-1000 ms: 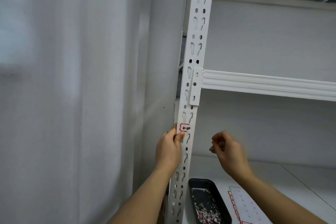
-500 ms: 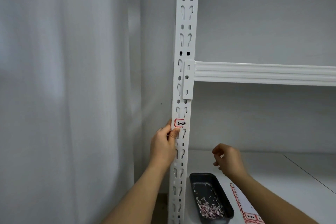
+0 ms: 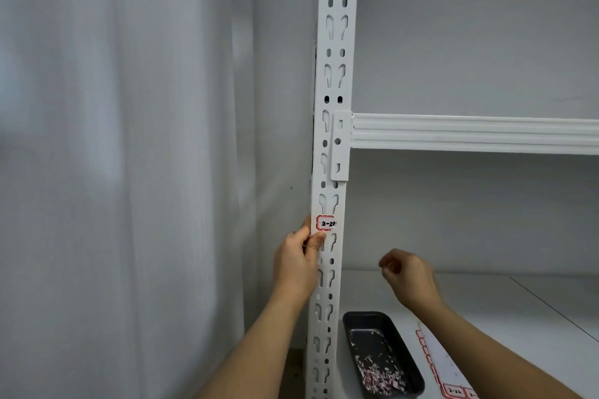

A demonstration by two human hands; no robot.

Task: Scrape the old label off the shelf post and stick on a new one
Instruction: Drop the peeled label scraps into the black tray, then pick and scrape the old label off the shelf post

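Note:
A white perforated shelf post (image 3: 335, 74) runs up the middle. A small red-bordered label (image 3: 325, 223) with black writing is stuck on it at chest height. My left hand (image 3: 299, 261) holds the post's left edge just below the label, thumb on the front face by the label's lower corner. My right hand (image 3: 408, 277) hangs in the air to the right of the post, fingers curled, thumb and forefinger close together; I cannot tell whether anything is between them.
A dark tray (image 3: 398, 343) with pink and white label scrapings lies on the lower shelf (image 3: 518, 317) beside the post. A sheet of red-bordered labels (image 3: 444, 366) lies right of it. A white shelf beam (image 3: 470, 133) crosses above. A white curtain (image 3: 113, 172) hangs at left.
My right hand dropped away from the post, down and to the right. My left hand stayed on the post beneath the label. The view shifted.

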